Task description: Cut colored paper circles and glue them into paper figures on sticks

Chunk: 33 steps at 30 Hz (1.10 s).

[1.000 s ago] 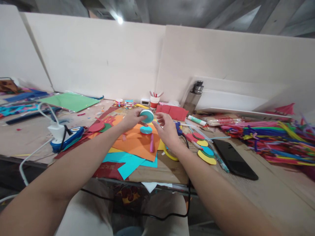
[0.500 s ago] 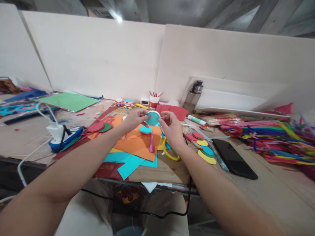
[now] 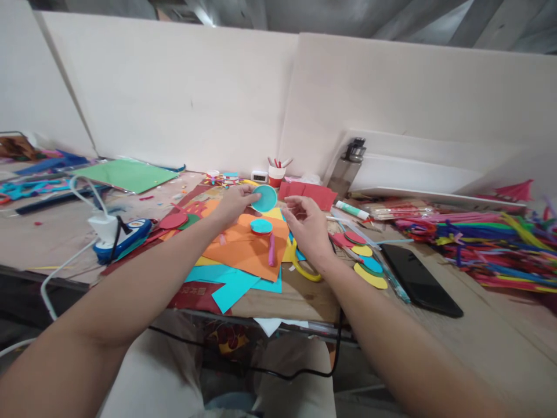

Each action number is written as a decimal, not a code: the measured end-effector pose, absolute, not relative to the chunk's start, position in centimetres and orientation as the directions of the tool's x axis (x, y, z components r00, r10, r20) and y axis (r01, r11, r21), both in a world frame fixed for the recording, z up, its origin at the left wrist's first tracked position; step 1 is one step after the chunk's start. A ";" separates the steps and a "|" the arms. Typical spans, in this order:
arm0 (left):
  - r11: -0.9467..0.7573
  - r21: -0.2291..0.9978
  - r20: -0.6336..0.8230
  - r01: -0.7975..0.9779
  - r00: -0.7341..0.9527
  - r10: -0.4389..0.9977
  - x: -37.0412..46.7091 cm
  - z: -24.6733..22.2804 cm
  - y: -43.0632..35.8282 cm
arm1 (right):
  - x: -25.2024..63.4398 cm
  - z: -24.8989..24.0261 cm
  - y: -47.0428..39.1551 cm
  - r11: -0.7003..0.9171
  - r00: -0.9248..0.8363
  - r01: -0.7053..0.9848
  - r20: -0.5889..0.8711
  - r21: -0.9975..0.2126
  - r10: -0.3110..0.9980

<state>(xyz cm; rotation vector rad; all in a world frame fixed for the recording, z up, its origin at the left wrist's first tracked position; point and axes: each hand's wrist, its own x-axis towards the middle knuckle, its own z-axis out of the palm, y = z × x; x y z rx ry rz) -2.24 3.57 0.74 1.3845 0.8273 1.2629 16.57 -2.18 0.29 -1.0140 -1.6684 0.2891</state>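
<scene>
"While the left hand (image 3: 237, 204) is holding the teal disc (image 3: 265, 199) up, where exactly is it sitting?"

"It's hovering near the middle of the scene, above the far part of the orange paper (image 3: 243, 249), with its teal face turning toward the person. The thumb and fingers are clamping its left edge."

"And the right hand (image 3: 308, 229), is it gripping too?"

"No, its fingers are curving loosely beside the disc's right edge, the thumb and fingertips standing a little apart. I'm seeing a gap between them and the disc."

"How are you judging its feel?"

"I'm guessing light and fairly stiff, since it's keeping its round shape from a grip on one side. The pale rim is looking thin, so I'm expecting it to dent if someone is squeezing hard. I'm favouring a soft pinch at opposite points of the rim, leaving the flat face alone. Whether it's slippery, I'm not managing to tell."

"What's lying about it?"

"A smaller blue-topped round piece (image 3: 261, 226) is resting on the orange paper just nearer, a purple piece (image 3: 271, 252) is lying beside that, and a yellow loop (image 3: 307, 275) is showing near the right forearm."
</scene>
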 end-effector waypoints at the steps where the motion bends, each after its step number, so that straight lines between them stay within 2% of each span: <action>1: -0.226 0.957 0.256 -0.182 0.159 0.954 -2.5 0.9 3.8 | 16.4 0.6 -2.7 0.619 -0.081 0.464 0.665 -0.634 0.742; 4: -0.219 0.937 0.247 -0.273 0.071 0.966 -3.3 1.3 4.2 | 15.5 1.9 -4.9 0.693 -0.412 0.377 0.559 -0.614 0.720; 7: -0.204 0.928 0.225 -0.311 0.035 0.974 -3.8 1.6 4.4 | 14.7 2.7 -6.9 0.762 -0.771 0.285 0.334 -0.581 0.543; 10: -0.206 0.925 0.223 -0.320 0.016 0.975 -4.0 1.7 4.5 | 14.1 2.4 -7.7 0.810 -0.894 0.277 0.170 -0.518 0.415; 13: -0.215 0.926 0.233 -0.310 0.024 0.972 -4.1 1.7 4.6 | 13.9 1.8 -7.6 0.821 -0.908 0.320 0.093 -0.473 0.408; 20: -0.262 0.922 0.279 -0.285 0.021 0.960 -4.5 1.7 4.8 | 13.4 1.9 -7.9 0.809 -0.882 0.411 0.043 -0.420 0.470; 33: -0.274 0.920 0.290 -0.279 0.018 0.957 -4.5 1.9 4.6 | 11.3 0.0 -8.4 0.754 -0.745 0.586 0.168 -0.297 0.646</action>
